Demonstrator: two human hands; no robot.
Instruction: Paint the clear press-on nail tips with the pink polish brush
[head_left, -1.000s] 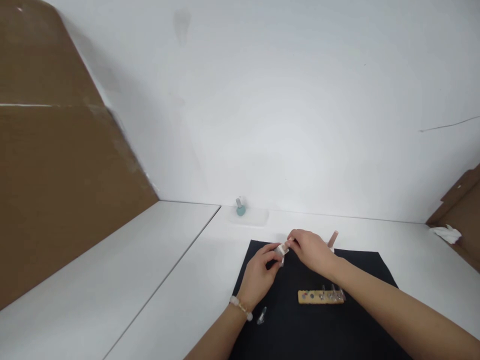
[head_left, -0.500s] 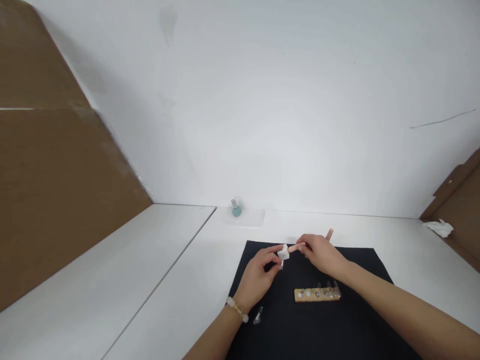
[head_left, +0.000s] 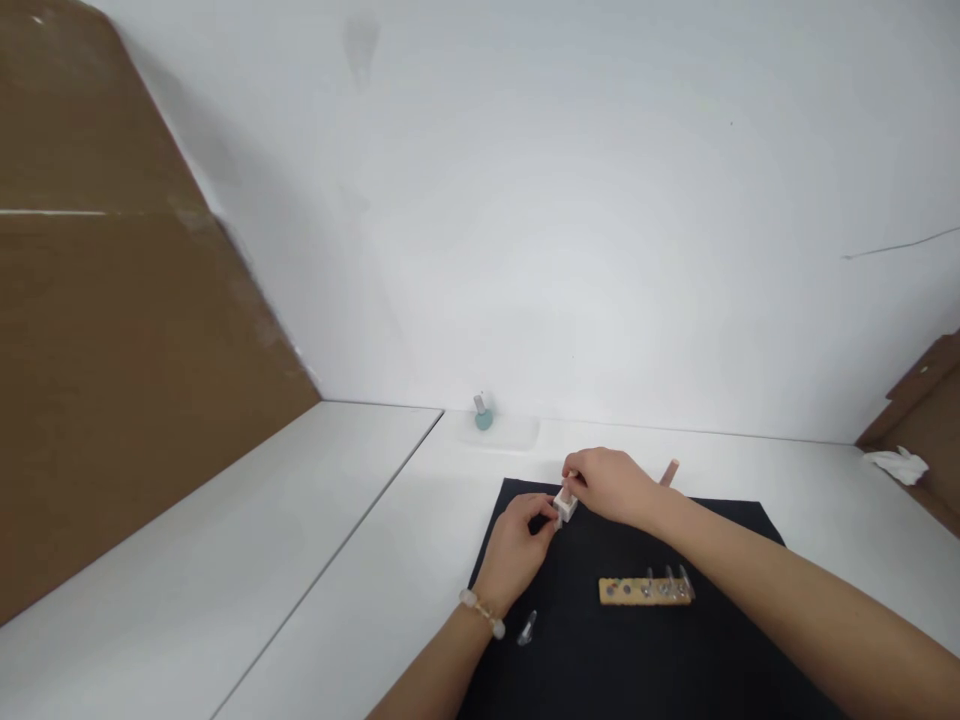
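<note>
My left hand (head_left: 514,545) pinches a small white block (head_left: 565,506) above the black mat (head_left: 720,660), and a clear piece shows just beneath the block. My right hand (head_left: 611,487) is closed at the block's upper side, around a peach-coloured rod (head_left: 669,472). The rod's far end sticks out beyond my knuckles, and its near end is hidden by my fingers. Closer to me on the mat lie a wooden bar (head_left: 645,591) with holes and small clear pieces, and a loose clear vial (head_left: 527,628).
A teal bottle with a grey cap (head_left: 483,415) stands on a white plate (head_left: 510,433) against the wall. A crumpled white tissue (head_left: 896,466) lies at the far right. Brown cardboard (head_left: 127,270) lines the left side. The table is white.
My right hand has moved left and closed up against the white block, and the rod's exposed length between them is now hidden. The view has shifted slightly.
</note>
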